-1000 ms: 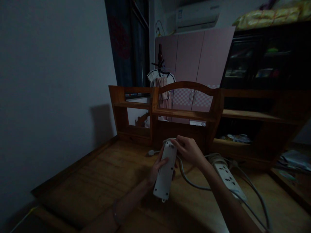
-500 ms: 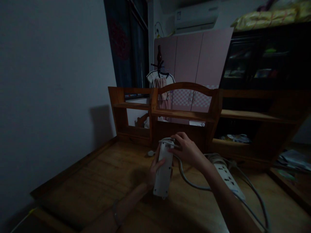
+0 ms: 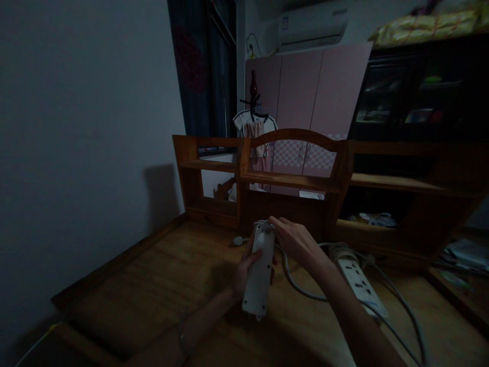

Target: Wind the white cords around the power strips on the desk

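Dim wooden table [image 3: 153, 285] below: my left hand [image 3: 244, 265] keeps its grip closed round the white power strip [image 3: 259, 278], tilted up just above the table's middle. My right hand [image 3: 296, 242] has settled flatter on the end where the cable [image 3: 292, 280] leaves; whether that grip pinches anything, I can't tell.

The power strip [image 3: 260, 278] half hides the left hand [image 3: 244, 266].

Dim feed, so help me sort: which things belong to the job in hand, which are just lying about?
In hand: strip, held by left hand; its cord; right hand at its top end.
Lying about: second strip, desk, shelf.
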A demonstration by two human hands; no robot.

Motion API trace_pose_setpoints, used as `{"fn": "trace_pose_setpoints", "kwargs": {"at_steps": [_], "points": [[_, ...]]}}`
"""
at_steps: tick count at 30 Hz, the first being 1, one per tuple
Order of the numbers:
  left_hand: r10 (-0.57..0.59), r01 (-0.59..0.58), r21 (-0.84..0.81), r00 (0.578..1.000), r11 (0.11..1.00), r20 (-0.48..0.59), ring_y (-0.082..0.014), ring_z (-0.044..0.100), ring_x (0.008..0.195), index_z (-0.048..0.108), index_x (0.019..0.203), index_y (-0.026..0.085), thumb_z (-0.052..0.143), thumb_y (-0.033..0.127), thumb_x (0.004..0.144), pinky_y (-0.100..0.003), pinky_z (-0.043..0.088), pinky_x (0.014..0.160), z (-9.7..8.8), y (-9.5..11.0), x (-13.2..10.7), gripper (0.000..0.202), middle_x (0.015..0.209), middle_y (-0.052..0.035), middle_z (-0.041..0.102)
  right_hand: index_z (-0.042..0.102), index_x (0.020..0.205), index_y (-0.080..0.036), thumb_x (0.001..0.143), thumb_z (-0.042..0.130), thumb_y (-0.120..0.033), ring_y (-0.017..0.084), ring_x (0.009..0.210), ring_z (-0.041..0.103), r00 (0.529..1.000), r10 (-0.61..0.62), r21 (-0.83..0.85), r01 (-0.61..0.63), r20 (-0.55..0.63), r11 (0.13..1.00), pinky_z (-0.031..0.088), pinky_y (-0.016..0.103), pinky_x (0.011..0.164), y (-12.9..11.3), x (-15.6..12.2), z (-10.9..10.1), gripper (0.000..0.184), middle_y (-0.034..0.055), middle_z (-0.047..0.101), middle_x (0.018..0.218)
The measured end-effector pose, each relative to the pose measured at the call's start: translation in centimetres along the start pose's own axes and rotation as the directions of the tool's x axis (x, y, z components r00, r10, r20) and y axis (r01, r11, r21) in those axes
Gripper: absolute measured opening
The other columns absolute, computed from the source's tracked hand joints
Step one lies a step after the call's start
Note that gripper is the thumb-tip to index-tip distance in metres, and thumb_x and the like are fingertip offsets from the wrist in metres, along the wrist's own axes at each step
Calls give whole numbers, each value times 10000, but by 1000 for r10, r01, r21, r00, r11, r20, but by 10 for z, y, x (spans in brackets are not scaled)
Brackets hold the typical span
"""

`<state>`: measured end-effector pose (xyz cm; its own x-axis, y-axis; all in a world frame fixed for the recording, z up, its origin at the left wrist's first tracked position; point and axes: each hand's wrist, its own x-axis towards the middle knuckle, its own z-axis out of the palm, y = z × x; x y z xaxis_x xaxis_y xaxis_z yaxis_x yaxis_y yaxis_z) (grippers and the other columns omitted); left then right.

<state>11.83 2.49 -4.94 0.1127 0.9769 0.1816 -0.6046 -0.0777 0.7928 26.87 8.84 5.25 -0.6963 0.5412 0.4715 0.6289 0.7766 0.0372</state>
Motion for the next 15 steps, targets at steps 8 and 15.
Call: {"fn": "trace_pose_setpoints", "kwargs": {"at_steps": [8, 15], "points": [[-29, 29, 10, 999, 1000, 15, -194, 628, 587, 234, 1419, 228, 477, 389, 896, -292, 486, 494, -4, -4, 1, 599, 851, -71, 619, 488, 1029, -236, 915, 450, -128, 115, 582, 545, 998, -52, -72, 55, 43, 996, 199, 243, 486, 2, -2, 0, 161, -10, 602, 808], [-57, 57, 174, 998, 983, -5, -211, 634, 600, 102, 1466, 232, 533, 375, 868, -297, 488, 503, -18, -5, 8, 751, 847, -90, 645, 456, 1105, -223, 980, 414, -321, 162, 706, 626, 999, 22, -80, -18, 49, 997, 229, 258, 526, -2, -1, 4, 165, 29, 661, 849]]}}
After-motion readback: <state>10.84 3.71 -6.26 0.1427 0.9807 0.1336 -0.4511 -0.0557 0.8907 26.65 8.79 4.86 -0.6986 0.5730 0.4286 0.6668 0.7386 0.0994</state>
